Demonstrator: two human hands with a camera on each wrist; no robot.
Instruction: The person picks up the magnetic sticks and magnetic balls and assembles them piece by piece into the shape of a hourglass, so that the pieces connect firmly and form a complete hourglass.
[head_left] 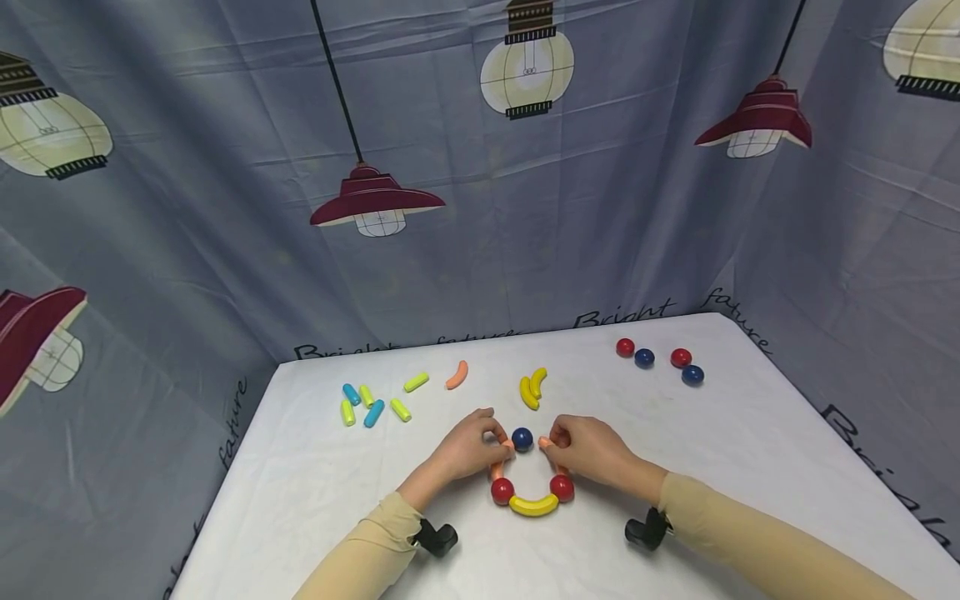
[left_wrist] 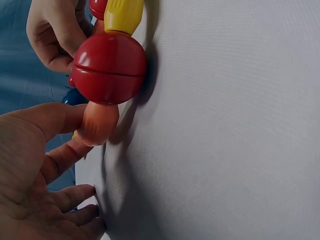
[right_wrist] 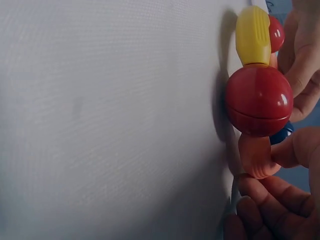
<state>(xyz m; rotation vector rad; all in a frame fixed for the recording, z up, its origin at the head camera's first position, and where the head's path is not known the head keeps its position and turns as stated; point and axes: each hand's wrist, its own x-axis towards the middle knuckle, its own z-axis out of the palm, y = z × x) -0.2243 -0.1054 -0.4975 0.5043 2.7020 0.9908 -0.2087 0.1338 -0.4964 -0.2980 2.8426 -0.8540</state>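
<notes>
A ring of toy pieces lies on the white table. At its near side a yellow curved rod (head_left: 534, 506) joins a left red ball (head_left: 502, 492) and a right red ball (head_left: 562, 487). My left hand (head_left: 468, 448) pinches the left orange curved rod (left_wrist: 100, 124) between thumb and fingers, its end touching the left red ball. On the other side, my right hand (head_left: 588, 450) pinches the right orange curved rod (right_wrist: 257, 156), which touches the right red ball. Between the two hands, at the ring's far side, sits a blue ball (head_left: 522, 439).
Blue rods (head_left: 374, 413) and lime-green rods (head_left: 401, 409) lie loose at the back left, with another orange curved rod (head_left: 457, 375) nearby. Two yellow curved rods (head_left: 529, 392) lie behind the ring. Red balls (head_left: 681, 357) and blue balls (head_left: 693, 375) rest at the back right.
</notes>
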